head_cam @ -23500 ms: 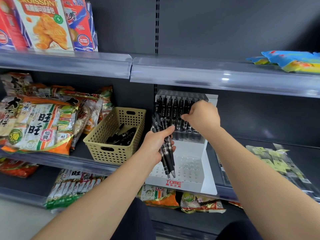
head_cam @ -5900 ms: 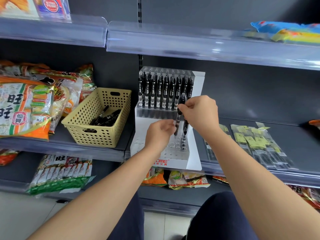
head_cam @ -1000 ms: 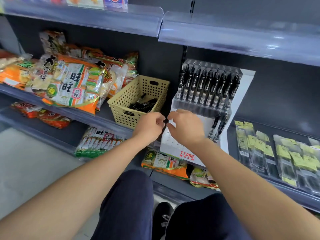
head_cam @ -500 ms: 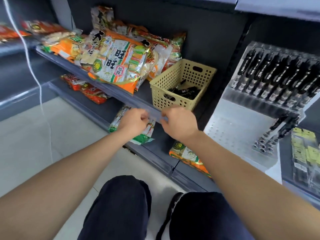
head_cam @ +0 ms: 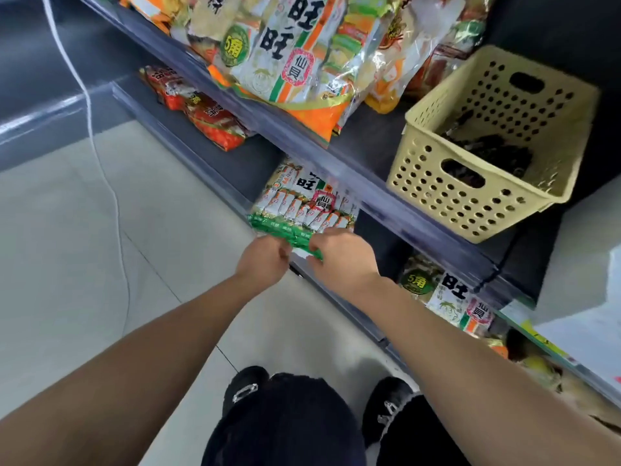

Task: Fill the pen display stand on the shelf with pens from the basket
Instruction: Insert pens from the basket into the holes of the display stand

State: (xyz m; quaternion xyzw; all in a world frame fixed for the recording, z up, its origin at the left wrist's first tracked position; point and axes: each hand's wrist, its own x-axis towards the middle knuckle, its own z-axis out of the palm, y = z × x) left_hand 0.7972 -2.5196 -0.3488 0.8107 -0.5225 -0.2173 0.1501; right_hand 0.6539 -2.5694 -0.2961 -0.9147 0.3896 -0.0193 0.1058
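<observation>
Both hands are low; left hand and right hand close together, fingers curled before a green-edged cracker pack; whether they pinch anything, I cannot tell; dark pens lie in the yellow basket on the shelf, so filling remains; only a white corner of the pen display stand shows; bags read 旺旺, 仙貝, 5角.

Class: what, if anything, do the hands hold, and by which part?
Cannot tell: left hand and right hand curl close together; any contents are hidden.
</observation>
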